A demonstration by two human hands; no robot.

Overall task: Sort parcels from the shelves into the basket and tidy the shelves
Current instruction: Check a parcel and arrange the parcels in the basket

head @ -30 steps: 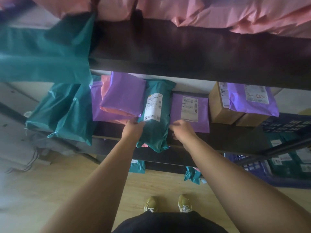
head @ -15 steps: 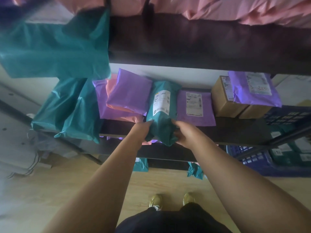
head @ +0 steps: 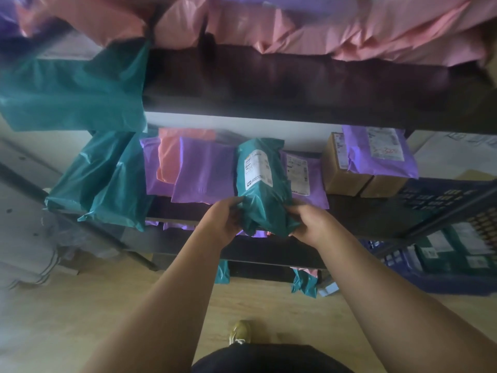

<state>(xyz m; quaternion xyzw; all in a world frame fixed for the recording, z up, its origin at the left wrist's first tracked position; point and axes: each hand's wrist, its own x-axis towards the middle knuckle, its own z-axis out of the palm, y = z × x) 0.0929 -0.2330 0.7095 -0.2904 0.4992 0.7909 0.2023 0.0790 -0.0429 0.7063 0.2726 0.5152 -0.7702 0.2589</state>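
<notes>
The teal parcel (head: 262, 184) lies label-up on the middle shelf (head: 363, 211), its lower end over the front edge. The left hand (head: 223, 219) grips that end from 9 o'clock and the right hand (head: 309, 224) from 3 o'clock. The blue basket (head: 430, 281) sits at 4 o'clock.

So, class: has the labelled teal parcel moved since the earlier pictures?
Yes. The teal parcel has shifted right: it now overlaps the flat purple parcel it earlier lay beside.
</notes>
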